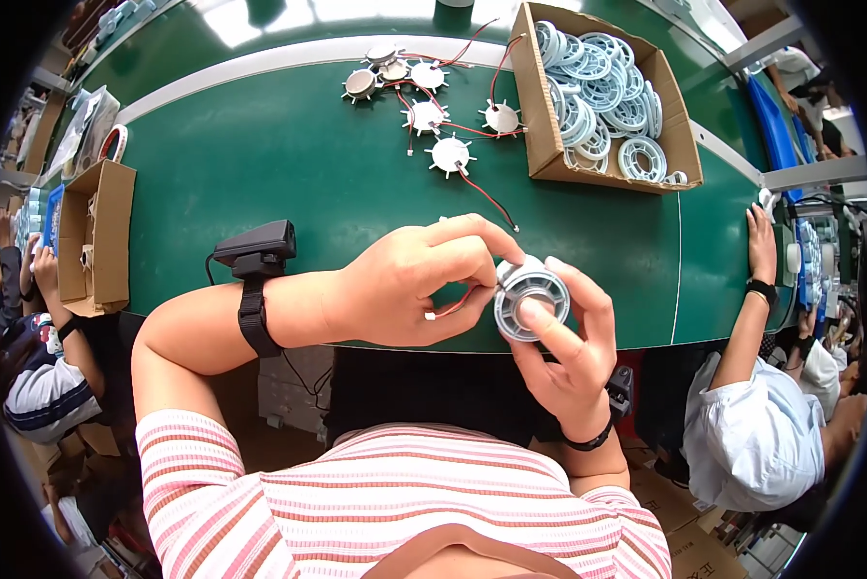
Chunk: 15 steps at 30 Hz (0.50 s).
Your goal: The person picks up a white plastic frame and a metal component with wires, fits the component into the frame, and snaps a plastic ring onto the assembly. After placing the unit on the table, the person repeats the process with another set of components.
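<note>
My right hand (pixel 578 347) grips a round pale blue-grey plastic ring (pixel 507 323) near the table's front edge, its thumb pressed into the middle. My left hand (pixel 414 280) meets the ring's left side, thumb and forefinger pinched together there. A red wire (pixel 453 310) with a small white plug runs through the curled fingers of that hand. Where the wire ends at the ring is hidden by my fingertips. Farther off on the green table lie several spoked white discs with red and black wires, among them one disc (pixel 450 154) nearest me and another (pixel 501 119) beside the box.
A cardboard box (pixel 612 180) full of pale blue plastic rings stands at the back right. Another cardboard box (pixel 113 236) is at the left edge of the green table (pixel 289 164). Co-workers sit on both sides; one person's arm (pixel 742 338) rests on the table at right.
</note>
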Tool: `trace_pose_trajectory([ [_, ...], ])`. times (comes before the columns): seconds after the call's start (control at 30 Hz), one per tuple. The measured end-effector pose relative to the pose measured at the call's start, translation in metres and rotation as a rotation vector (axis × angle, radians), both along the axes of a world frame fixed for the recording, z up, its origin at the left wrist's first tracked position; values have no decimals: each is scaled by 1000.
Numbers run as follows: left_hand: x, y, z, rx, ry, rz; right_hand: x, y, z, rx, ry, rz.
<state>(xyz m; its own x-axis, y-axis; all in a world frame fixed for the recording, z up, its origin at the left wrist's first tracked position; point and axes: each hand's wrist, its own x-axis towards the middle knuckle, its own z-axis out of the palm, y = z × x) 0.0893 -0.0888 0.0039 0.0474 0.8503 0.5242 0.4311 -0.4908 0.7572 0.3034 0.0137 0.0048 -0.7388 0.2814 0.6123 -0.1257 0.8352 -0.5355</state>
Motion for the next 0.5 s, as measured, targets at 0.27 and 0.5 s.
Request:
trace_pose_trajectory([
  [0.27,1,-1,-1,-62,-101,1,22,43,4,-42,-107,-234],
  [0.5,2,-1,1,-79,-60,7,32,87,3,180,-83,-808],
])
